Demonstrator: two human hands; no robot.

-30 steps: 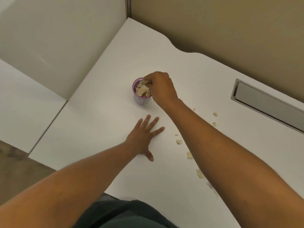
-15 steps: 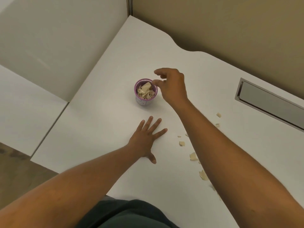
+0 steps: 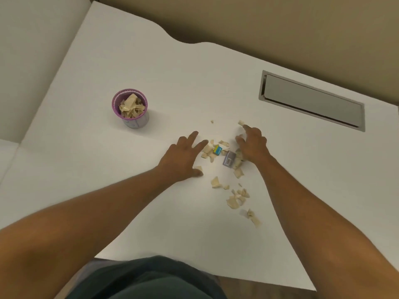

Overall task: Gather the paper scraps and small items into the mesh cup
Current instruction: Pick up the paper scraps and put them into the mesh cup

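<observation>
A purple mesh cup (image 3: pixel 144 119) stands on the white desk (image 3: pixel 108 169), left of middle, half full of beige paper scraps (image 3: pixel 130 107). More beige paper scraps (image 3: pixel 236 199) lie scattered to its right, between and below my hands. Among them sit a small yellow and blue item (image 3: pixel 217 150) and a small grey-purple item (image 3: pixel 229 159). My left hand (image 3: pixel 183 156) lies flat on the desk, fingers spread, touching the scraps' left side. My right hand (image 3: pixel 251 145) has its fingers bent down on the pile's right side, against scraps; it holds nothing that I can see.
A metal cable tray lid (image 3: pixel 311 101) is set into the desk at the back right. Beige partition walls (image 3: pixel 280 24) rise behind and to the left. The desk's front edge (image 3: pixel 194 268) runs just before my lap.
My right hand left the cup and came down to the scrap pile on the right. My left hand moved right to the pile. The view shifted, so the cup now sits further left.
</observation>
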